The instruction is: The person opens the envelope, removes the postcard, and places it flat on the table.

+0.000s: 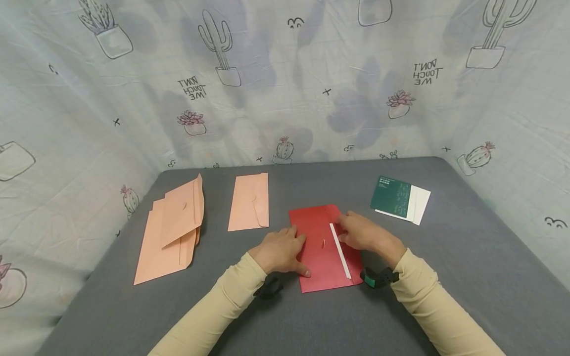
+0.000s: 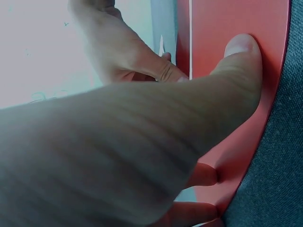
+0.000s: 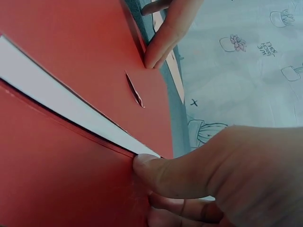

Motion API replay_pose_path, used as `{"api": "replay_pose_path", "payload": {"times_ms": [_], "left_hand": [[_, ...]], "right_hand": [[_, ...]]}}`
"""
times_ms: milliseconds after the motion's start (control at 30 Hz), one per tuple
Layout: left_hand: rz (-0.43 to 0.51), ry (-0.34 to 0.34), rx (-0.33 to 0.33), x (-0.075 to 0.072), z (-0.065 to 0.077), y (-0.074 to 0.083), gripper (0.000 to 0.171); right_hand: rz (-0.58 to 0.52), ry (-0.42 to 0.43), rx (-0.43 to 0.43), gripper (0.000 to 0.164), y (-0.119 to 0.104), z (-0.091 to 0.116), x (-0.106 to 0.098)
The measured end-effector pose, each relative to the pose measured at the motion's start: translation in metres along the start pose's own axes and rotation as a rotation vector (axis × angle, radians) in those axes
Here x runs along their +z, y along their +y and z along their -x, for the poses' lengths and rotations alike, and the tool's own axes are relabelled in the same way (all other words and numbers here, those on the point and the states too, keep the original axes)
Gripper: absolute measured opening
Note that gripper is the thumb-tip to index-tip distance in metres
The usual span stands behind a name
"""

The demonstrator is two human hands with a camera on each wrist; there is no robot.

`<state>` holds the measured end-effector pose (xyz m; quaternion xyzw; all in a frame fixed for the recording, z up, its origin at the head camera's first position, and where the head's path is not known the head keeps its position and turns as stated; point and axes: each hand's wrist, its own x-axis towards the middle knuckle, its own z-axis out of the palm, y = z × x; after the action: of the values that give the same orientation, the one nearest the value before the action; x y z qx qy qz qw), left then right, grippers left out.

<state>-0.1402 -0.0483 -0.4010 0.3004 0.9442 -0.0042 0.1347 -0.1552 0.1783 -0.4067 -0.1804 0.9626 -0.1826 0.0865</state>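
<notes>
A red envelope [image 1: 313, 269] lies on the table in front of me, its flap side on the right. Along the flap fold shows a narrow strip of white paper [image 1: 340, 251], partly inside the envelope. A small curved slit [image 3: 134, 90] is cut in the red face. My left hand [image 1: 278, 249] rests spread on the envelope's left edge, thumb flat on the red surface near the lower corner. With thumb and fingers, my right hand [image 1: 367, 235] pinches the flap near its far end, thumb tip beside the end of the white strip.
Several peach envelopes [image 1: 156, 247] lie stacked unevenly at the left. One more peach envelope [image 1: 249, 202] lies behind my left hand. At the back right a dark green card [image 1: 391, 197] overlaps white cards [image 1: 420, 202]. A printed curtain [image 1: 267, 113] hangs behind the grey table [image 1: 445, 237].
</notes>
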Motion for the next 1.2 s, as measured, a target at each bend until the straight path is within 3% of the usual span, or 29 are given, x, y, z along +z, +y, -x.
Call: {"api": "replay_pose_path", "payload": {"times_ms": [267, 467, 700, 900, 1200], "left_hand": [[-0.001, -0.001, 0.003, -0.0002, -0.0007, -0.0001, 0.09], [-0.007, -0.004, 0.003, -0.0002, -0.0007, 0.0, 0.09], [0.001, -0.001, 0.005, -0.0004, -0.0002, -0.0001, 0.09], [-0.004, 0.008, 0.009, -0.0002, -0.0002, 0.0002, 0.088], [-0.03, 0.005, 0.012, -0.0003, -0.001, 0.0008, 0.088]], "right_hand": [[-0.093, -0.025, -0.036, 0.043, 0.0053, -0.0046, 0.0038], [-0.132, -0.06, 0.042, 0.057, 0.0046, -0.0068, 0.0054], [-0.162, -0.087, 0.007, 0.044, 0.0037, -0.0038, 0.0001], [-0.197, -0.112, 0.011, 0.051, 0.0056, -0.0032, -0.0024], [-0.173, -0.086, 0.04, 0.06, 0.0003, -0.006, 0.005]]}}
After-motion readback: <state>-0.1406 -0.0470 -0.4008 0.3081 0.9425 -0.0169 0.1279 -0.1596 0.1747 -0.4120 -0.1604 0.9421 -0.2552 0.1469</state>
